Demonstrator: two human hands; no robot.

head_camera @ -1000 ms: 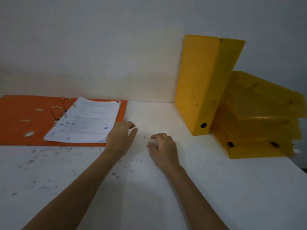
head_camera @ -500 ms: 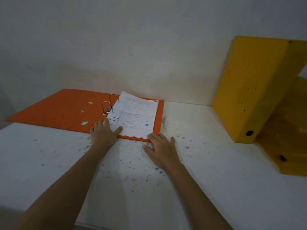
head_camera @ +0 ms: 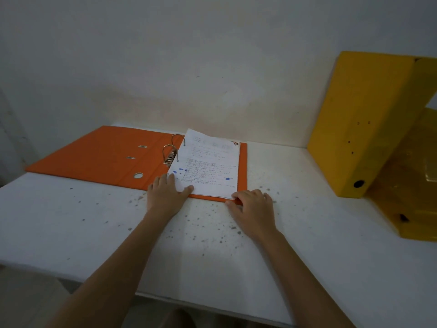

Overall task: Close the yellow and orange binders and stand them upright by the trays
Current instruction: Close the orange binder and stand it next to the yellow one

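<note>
The orange binder (head_camera: 99, 155) lies open and flat at the back of the table, its metal rings (head_camera: 170, 150) standing up in the middle. A stack of white papers (head_camera: 208, 166) rests on its right half. My left hand (head_camera: 165, 195) lies flat on the near left corner of the papers, fingers spread. My right hand (head_camera: 254, 209) touches the binder's near right corner, fingers curled at its edge. The yellow binder (head_camera: 361, 124) is closed and stands at the right, leaning against the yellow trays (head_camera: 406, 185).
The white table (head_camera: 71, 221) is speckled with dark spots, and its front edge runs close below my forearms. A pale wall rises directly behind the binders. The trays fill the right edge of the view.
Both hands slid left and forward from the bare tabletop to the near edge of the orange binder. My view turned left, so the yellow binder and trays shifted toward the right edge.
</note>
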